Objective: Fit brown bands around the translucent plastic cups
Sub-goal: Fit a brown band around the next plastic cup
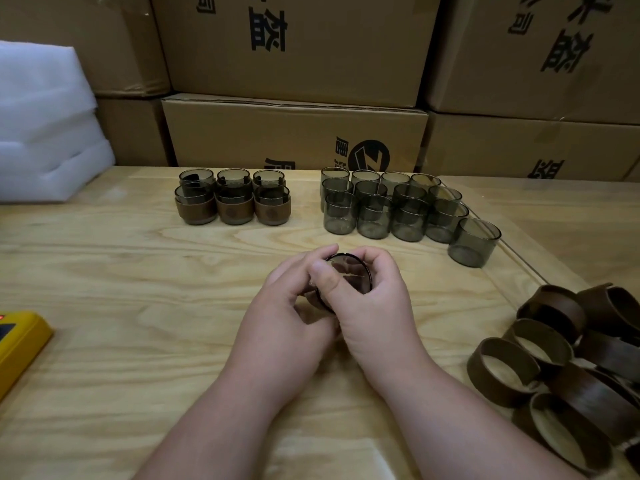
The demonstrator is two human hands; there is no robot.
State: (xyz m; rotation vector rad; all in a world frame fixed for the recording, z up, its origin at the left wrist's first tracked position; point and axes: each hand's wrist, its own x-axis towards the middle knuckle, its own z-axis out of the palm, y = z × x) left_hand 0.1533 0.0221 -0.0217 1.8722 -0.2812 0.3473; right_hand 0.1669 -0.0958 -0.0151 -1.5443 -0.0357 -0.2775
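Note:
A translucent grey cup sits between both hands at the table's middle, its dark rim facing up and away. My left hand wraps its fingers round the cup's left side. My right hand grips the right side, thumb across the front. Whether a brown band is on this cup is hidden by the fingers. Several bare translucent cups stand in rows at the back right. Several cups with brown bands stand stacked at the back left. A heap of loose brown bands lies at the right.
Cardboard boxes are stacked behind the wooden table. White foam sheets lie at the back left. A yellow device sits at the left edge. A glass sheet's edge runs under the right-hand items.

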